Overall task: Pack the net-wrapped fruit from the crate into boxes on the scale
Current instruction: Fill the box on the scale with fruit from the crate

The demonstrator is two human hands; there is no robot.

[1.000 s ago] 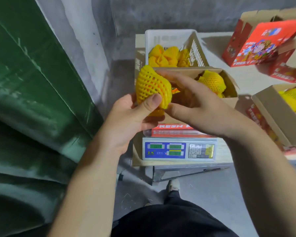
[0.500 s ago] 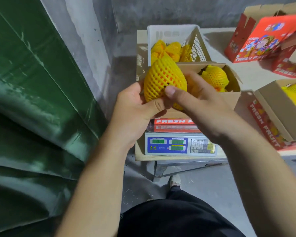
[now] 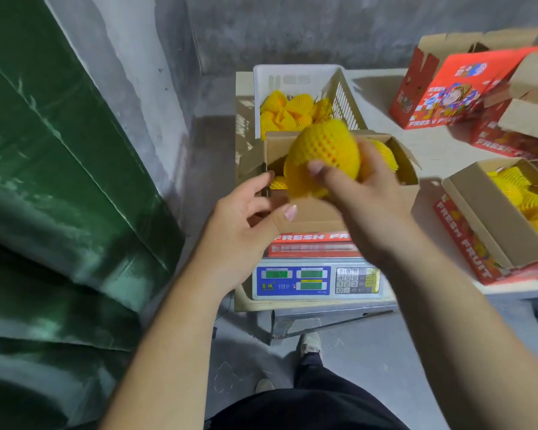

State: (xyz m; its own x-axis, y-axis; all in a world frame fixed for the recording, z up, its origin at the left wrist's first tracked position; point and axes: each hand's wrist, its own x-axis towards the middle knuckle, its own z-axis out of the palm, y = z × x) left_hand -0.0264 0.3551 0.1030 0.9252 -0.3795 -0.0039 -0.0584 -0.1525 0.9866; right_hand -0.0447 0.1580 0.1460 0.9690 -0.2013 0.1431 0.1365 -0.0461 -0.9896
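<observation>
right hand (image 3: 364, 193) grasps a net-wrapped fruit (image 3: 323, 153) above the box (image 3: 308, 215) on the scale (image 3: 317, 280); left hand (image 3: 246, 225) beside the box, fingers (image 3: 288, 212) released.

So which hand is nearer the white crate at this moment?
Right. The right hand grips a net-wrapped fruit over the box on the scale, just short of the white crate. The left hand hangs open, lower, at the box's near-left corner.

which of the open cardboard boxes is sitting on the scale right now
The open box directly under the right hand, standing on the scale. The other fruit-filled box rests on the table at right.
</observation>
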